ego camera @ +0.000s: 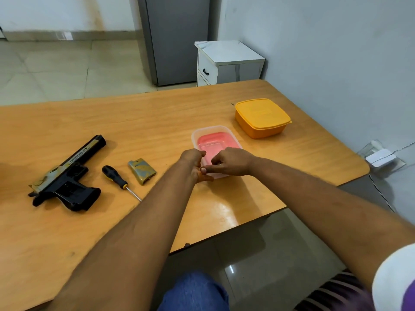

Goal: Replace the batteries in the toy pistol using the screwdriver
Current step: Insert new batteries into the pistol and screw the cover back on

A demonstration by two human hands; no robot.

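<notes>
With both arms stretched over the wooden table (pixel 157 113), work sits at its right half, away from the toy. Toy pistol (pixel 67 176): lies flat at the left, barrel pointing up and right, grip toward the near edge, grip side apparently open. Orange lidded box (pixel 261 116): far right, shut, untouched. Clear container with a pink lid (pixel 215 144): centre-right, directly under both hands. Battery cover (pixel 142 171): off the pistol, flat between the screwdriver and the hands. Screwdriver (pixel 119 179): just right of the pistol, handle away from the person, tip toward the near edge.

Left hand (pixel 194 162): fingers curled at the container's near-left corner. Right hand (pixel 231 161): fingers curled, tips meeting the left hand's at the near rim; something small may be pinched there, possibly a battery, but the view is too poor to say.

Judgement: cover removed, batteries being handled at the container. Pistol lies well to the left of both hands, long axis diagonal; the left hand is nearer, so it would fetch it.
</notes>
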